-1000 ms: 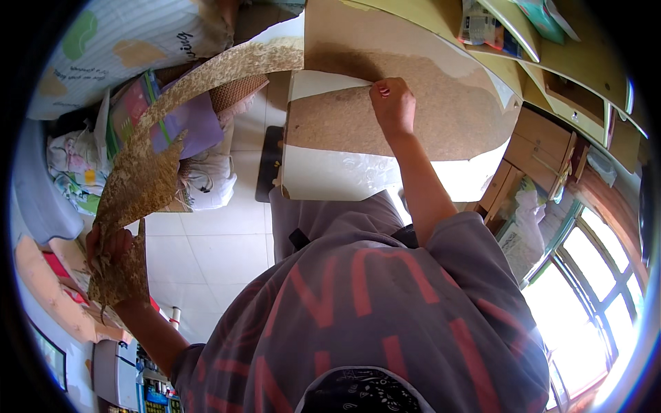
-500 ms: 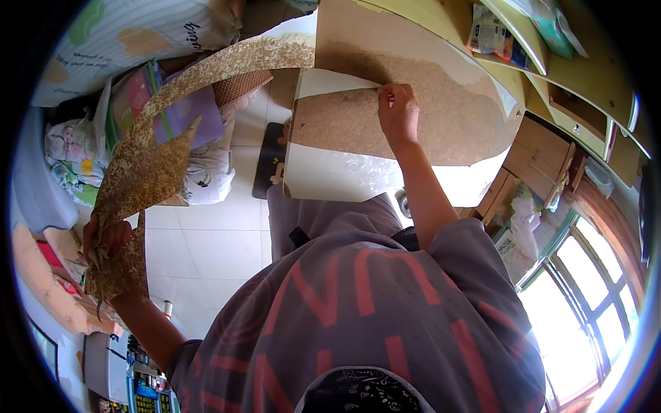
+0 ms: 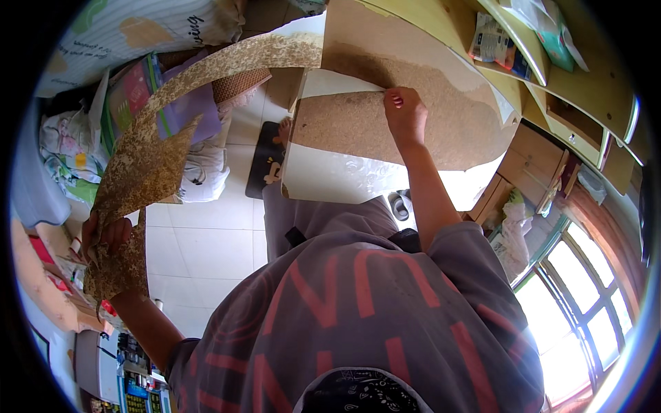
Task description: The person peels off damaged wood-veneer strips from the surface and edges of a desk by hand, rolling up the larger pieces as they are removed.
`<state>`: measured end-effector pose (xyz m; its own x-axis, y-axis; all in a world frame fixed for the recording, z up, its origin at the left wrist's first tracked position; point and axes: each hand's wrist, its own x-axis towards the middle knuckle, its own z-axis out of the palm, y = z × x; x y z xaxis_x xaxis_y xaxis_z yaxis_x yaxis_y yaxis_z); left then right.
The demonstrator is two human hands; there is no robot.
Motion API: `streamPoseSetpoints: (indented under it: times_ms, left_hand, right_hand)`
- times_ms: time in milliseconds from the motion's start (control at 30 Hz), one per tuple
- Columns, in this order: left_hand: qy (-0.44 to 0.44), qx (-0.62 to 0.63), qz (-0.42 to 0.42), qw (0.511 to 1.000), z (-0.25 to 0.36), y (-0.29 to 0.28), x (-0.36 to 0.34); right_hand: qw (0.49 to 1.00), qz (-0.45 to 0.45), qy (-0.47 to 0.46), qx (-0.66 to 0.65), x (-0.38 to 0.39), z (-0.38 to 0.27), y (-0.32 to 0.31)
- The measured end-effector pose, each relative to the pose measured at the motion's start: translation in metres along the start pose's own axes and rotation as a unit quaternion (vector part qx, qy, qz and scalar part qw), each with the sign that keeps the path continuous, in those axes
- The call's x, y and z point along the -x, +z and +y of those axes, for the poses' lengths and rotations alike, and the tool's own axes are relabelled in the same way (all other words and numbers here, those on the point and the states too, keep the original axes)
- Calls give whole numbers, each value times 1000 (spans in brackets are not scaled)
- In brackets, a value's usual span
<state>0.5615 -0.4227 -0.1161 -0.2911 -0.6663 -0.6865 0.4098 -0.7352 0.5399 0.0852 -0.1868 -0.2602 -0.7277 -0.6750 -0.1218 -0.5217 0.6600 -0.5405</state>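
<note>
A board [image 3: 385,55] partly covered by a rough brown layer [image 3: 344,124] is in front of me, with white areas bare along its near edge and in a wedge. My right hand [image 3: 407,113] is closed against the board at the tip of that white wedge; whatever its fingers pinch is hidden. From the board's left side a long, curved strip of speckled brown sheet [image 3: 141,165] hangs over to the left. Its lower, crumpled end is gripped in my left hand [image 3: 107,234], well away from the board.
Yellowish shelves [image 3: 585,89] holding packages rise close behind the board on the right. Bags and folded cloth [image 3: 72,144] are piled at left. A dark mat [image 3: 265,162], a bare foot [image 3: 284,131] and grey sandals [image 3: 399,204] are on the tiled floor [image 3: 206,248]. A window [image 3: 578,296] is at right.
The board and my right hand appear slightly further right in the picture, partly as the view shifts. A foot and the sandals show more. My left hand keeps its hold.
</note>
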Motion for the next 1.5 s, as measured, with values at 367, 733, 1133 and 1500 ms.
streamPoseSetpoints:
  times_ms: [367,733,1133,1500]
  left_hand:
    - [116,-114,291,943,-26,63,9]
    - [16,22,51,998,-10,3,2]
    - [-48,42,-27,998,-6,-7,-5]
    - [225,-207,336,891,-51,61,10]
  right_hand:
    - [990,-20,-40,131,-6,11,6]
    - [995,-49,-12,80,-4,4,-2]
    - [997,-66,22,42,-6,1,-4]
    - [967,-184,-1,176,-23,-30,-8]
